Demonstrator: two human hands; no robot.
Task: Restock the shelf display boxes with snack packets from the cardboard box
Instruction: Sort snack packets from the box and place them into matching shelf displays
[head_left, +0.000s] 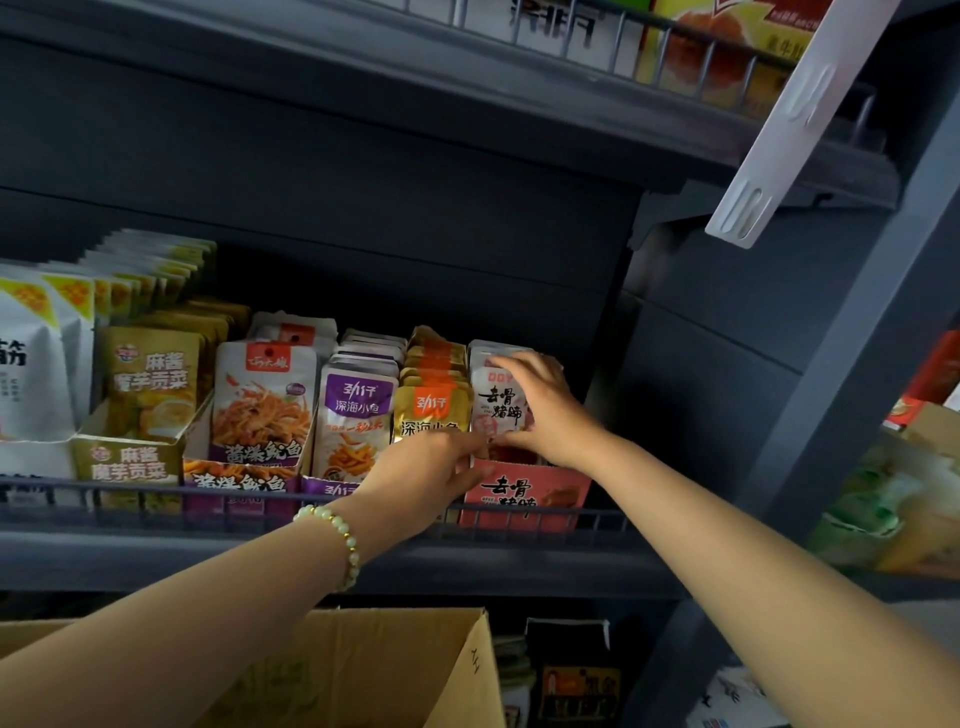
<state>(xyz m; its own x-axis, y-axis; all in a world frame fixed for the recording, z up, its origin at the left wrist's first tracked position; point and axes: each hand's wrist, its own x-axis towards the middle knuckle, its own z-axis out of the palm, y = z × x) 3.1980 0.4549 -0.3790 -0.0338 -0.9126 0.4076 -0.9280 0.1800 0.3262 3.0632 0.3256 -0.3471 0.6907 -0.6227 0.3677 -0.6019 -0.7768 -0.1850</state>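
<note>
My right hand is spread over the front white packet in the pink display box, fingers curled round its top and right edge, so I have hold of it where it stands upright in its row. My left hand reaches in just below, fingers loosely extended, their tips touching the lower left corner of that same packet at the box's front lip; I cannot tell whether they pinch anything. A bead bracelet sits on my left wrist.

The pink box is the rightmost of a row on the dark shelf, behind a low wire rail. Just left of it stand gold and orange packets, then purple packets, then white packets with an orange label, then a gold box of matching packets.

The open cardboard box is below the shelf, under my left forearm. I cannot make out what it holds.
</note>
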